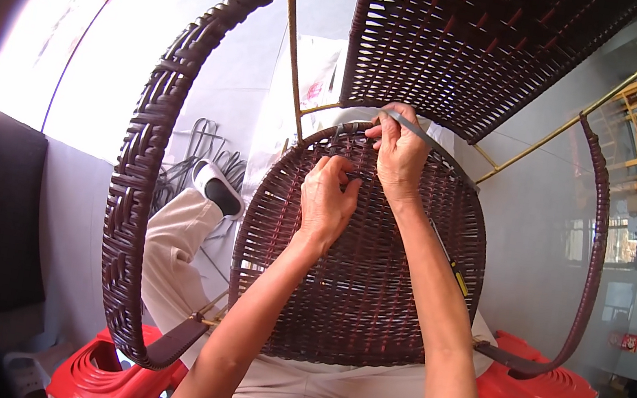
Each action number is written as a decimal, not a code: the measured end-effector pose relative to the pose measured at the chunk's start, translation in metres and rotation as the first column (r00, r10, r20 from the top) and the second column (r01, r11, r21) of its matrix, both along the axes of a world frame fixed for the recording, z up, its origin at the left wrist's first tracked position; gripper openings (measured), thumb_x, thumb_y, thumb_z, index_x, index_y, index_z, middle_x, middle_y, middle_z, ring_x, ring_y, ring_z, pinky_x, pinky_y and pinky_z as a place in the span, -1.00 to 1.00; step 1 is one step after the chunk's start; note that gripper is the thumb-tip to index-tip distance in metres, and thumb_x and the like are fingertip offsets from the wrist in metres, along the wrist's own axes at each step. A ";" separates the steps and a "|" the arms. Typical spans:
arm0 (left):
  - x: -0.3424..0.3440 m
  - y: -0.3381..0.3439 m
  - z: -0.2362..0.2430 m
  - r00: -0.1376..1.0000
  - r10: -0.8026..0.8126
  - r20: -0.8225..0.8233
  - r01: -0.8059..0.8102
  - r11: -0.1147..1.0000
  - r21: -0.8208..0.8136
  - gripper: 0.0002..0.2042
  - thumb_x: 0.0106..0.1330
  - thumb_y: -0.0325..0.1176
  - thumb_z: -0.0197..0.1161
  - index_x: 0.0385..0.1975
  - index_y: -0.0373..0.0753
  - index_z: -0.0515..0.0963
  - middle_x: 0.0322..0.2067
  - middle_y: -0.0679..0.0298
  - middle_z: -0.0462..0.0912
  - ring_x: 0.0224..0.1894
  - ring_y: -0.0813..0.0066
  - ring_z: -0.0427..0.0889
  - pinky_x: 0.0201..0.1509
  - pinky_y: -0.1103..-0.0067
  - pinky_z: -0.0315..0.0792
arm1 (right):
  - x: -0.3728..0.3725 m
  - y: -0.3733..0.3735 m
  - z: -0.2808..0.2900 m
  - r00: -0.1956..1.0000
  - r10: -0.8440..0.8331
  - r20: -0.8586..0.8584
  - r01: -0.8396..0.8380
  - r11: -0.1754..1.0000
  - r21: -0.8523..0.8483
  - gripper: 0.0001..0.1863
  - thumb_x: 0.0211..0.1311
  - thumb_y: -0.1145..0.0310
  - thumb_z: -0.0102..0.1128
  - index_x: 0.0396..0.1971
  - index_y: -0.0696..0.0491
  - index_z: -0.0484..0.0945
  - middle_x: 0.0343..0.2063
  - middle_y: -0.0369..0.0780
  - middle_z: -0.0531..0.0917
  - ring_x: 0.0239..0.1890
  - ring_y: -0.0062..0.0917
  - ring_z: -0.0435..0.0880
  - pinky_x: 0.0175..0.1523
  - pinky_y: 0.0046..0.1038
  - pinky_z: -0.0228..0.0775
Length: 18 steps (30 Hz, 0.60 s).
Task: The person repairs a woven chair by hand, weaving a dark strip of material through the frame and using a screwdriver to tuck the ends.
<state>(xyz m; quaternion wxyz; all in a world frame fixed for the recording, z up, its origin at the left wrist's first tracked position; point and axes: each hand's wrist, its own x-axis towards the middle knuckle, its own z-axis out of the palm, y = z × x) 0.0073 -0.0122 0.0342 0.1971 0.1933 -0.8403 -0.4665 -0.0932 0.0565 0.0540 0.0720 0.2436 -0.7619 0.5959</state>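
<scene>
Although just one view is given, the head view shows most of the chair around its woven seat (365,264), which rests over the person's lap. Across the seat: close brown weave nearly throughout, so the main surface looks done. Beyond its far edge, the backrest panel (446,62) is woven too; to its left and right, both armrests (left one (145,157), right one (598,233)) are wrapped.

Left, by my judgement: finishing at the seat's far rim. The right hand (401,155) is there, thumb and forefinger closed in a pinch on a grey strip (435,145), whose length runs out along the rim to the right. The left hand (326,200) sits over the seat near that rim, fingers curled nearly together; cannot tell whether they grip anything.

Bare rods (289,46) rise beyond the seat (meant for covering or not, unclear). Spare strips (200,152) lie left of the seat; a yellow-handled tool (459,280) lies on its right part.
</scene>
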 end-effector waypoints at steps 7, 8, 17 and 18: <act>-0.001 -0.002 -0.011 1.000 0.017 0.010 -0.017 1.000 -0.009 -0.84 -0.05 -0.47 0.28 -0.48 -0.32 0.47 -0.60 0.18 0.46 -0.54 0.27 0.47 -0.41 0.45 0.36 | 0.002 -0.011 0.014 1.000 0.007 -0.001 -0.007 0.997 -0.074 -0.91 0.26 0.46 -0.04 -0.41 0.13 0.42 -0.65 -0.28 0.52 -0.62 -0.65 0.56 -0.54 -0.62 0.38; -0.001 -0.003 -0.012 1.000 0.020 0.012 -0.020 1.000 -0.009 -0.84 -0.05 -0.47 0.28 -0.48 -0.32 0.47 -0.60 0.18 0.46 -0.54 0.27 0.47 -0.41 0.45 0.36 | 0.002 -0.013 0.017 1.000 0.020 -0.020 -0.022 0.997 -0.069 -0.91 0.26 0.47 -0.04 -0.41 0.13 0.42 -0.66 -0.28 0.52 -0.62 -0.65 0.56 -0.54 -0.63 0.38; -0.003 -0.010 -0.010 0.999 -0.029 -0.013 0.029 1.000 0.000 -0.84 -0.03 -0.49 0.25 -0.46 -0.31 0.44 -0.60 0.16 0.44 -0.54 0.26 0.45 -0.42 0.42 0.35 | -0.009 -0.007 0.021 0.997 0.046 -0.070 -0.048 0.998 -0.035 -0.92 0.22 0.49 -0.01 -0.43 0.16 0.44 -0.67 -0.24 0.55 -0.63 -0.58 0.61 -0.57 -0.60 0.44; -0.002 -0.010 -0.007 0.998 -0.057 0.035 0.056 0.997 0.045 -0.84 -0.03 -0.52 0.23 -0.45 -0.32 0.41 -0.57 0.13 0.44 -0.50 0.20 0.46 -0.39 0.38 0.35 | -0.008 -0.008 0.021 0.997 0.042 -0.066 -0.044 0.998 -0.035 -0.92 0.22 0.49 -0.01 -0.43 0.16 0.44 -0.67 -0.24 0.55 -0.63 -0.58 0.61 -0.57 -0.60 0.44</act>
